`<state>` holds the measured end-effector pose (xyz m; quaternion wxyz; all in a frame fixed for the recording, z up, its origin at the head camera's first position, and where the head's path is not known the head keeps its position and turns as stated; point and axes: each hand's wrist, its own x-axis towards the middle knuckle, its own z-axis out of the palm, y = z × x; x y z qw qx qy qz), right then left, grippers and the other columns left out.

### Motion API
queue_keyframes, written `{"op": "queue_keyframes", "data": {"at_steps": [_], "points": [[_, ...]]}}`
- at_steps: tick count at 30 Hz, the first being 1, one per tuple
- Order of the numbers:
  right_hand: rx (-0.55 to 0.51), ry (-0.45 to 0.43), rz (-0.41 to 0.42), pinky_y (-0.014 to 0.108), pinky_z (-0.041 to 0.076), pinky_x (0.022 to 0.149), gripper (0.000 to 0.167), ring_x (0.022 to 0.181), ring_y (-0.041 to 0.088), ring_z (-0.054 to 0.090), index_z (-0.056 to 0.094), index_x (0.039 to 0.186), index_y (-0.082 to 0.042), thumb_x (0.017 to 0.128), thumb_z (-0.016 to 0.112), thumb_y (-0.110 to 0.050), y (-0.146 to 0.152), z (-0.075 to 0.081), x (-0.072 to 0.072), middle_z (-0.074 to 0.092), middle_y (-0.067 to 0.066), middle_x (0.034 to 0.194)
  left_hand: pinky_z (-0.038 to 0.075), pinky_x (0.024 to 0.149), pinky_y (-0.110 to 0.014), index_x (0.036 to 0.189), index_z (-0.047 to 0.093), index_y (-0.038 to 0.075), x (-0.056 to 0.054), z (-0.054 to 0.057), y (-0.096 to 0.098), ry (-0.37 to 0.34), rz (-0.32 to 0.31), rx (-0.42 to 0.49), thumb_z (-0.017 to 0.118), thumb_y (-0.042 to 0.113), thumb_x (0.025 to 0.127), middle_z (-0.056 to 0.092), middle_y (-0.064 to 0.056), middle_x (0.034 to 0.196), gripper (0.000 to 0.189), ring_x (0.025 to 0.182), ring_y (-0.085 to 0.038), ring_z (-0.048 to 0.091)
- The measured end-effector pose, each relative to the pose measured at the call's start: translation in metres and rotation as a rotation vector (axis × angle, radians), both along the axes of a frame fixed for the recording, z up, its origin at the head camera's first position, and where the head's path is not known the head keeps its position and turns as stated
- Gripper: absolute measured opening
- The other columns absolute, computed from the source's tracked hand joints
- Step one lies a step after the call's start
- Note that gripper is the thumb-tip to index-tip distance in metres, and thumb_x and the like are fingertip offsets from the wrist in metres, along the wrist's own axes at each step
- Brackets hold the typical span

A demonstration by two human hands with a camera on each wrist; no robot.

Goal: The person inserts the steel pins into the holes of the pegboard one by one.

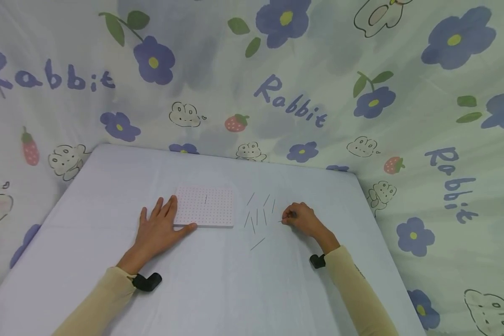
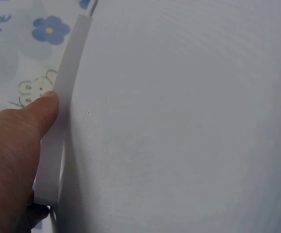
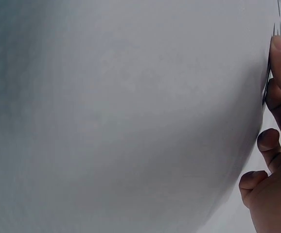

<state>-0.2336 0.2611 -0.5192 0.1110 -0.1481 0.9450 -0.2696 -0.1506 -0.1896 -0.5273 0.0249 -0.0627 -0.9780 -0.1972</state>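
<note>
A white pegboard [image 1: 203, 219] with rows of small holes lies on the table, and one thin dark needle [image 1: 206, 199] shows on its upper middle. My left hand [image 1: 157, 231] rests at the board's left side, fingers stretched along that edge and the thumb against the front edge. In the left wrist view the thumb [image 2: 45, 109] presses the board's side wall [image 2: 58, 145]. To the right, my right hand [image 1: 304, 219] pinches a thin needle between thumb and forefinger, close above the table. Its tip [image 3: 274, 29] pokes out past the thumb in the right wrist view.
Several thin loose needles [image 1: 257, 217] lie scattered between the board and my right hand, one [image 1: 257, 244] nearer the front. A white cloth covers the table [image 1: 235, 289]. Behind and beside it hangs a flower-and-rabbit printed curtain [image 1: 214, 93].
</note>
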Motion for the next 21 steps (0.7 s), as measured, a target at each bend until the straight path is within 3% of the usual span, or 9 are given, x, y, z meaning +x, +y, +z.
{"op": "queue_keyframes", "data": {"at_steps": [9,21], "points": [[-0.004,0.022,-0.007,0.050,0.038,0.095,0.006,0.094,0.018,0.052,0.074,0.086,-0.023,0.089,0.078,-0.027,-0.0024,0.0020,0.0026,0.066,-0.010,0.088,0.001,0.112,-0.074,0.159,0.019,-0.003,-0.0014,-0.0022,-0.0009,0.002,0.001,0.002,0.055,0.077,0.086,0.025,-0.026,0.162,0.114,0.150,-0.049,0.015],[0.043,0.092,0.019,0.048,0.041,0.090,0.007,0.088,0.015,0.053,0.075,0.082,-0.024,0.087,0.078,-0.027,-0.0047,0.0027,0.0032,0.067,-0.011,0.086,0.001,0.112,-0.074,0.159,0.017,-0.003,-0.0004,0.0031,-0.0010,-0.018,0.001,-0.014,0.053,0.077,0.087,0.024,-0.027,0.162,0.114,0.150,-0.049,0.015]]}}
